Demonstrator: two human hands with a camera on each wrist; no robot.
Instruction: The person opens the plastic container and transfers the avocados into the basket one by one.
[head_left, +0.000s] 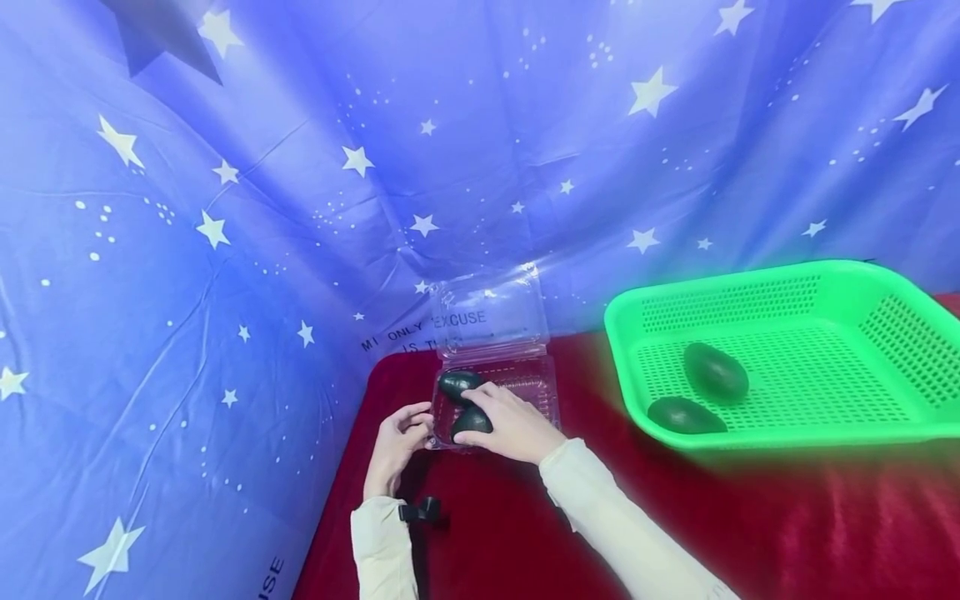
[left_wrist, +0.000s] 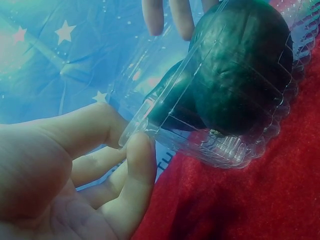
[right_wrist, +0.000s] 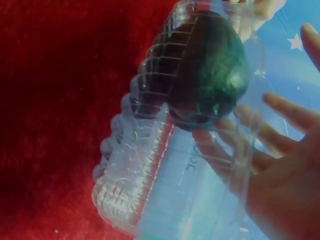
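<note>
A clear plastic clamshell box point(head_left: 517, 379) stands with its lid point(head_left: 491, 312) raised at the back. Inside its left part lie two dark green avocados, a rear avocado point(head_left: 459, 384) and a front avocado point(head_left: 472, 422). At the box's front left corner, my left hand point(head_left: 399, 442) pinches the rim between thumb and finger, plainest in the left wrist view. My right hand point(head_left: 513, 421) reaches over the box from the right, thumb and fingers spread over the front avocado. In the right wrist view its loosely straight fingers point(right_wrist: 215, 150) touch or nearly touch that avocado point(right_wrist: 215, 70).
To the right stands a bright green perforated basket point(head_left: 825, 433) holding two more avocados point(head_left: 716, 372). A red cloth point(head_left: 517, 525) covers the table. A blue star-printed curtain point(head_left: 480, 167) hangs behind and along the left. A black strap point(head_left: 420, 510) sits at the left wrist.
</note>
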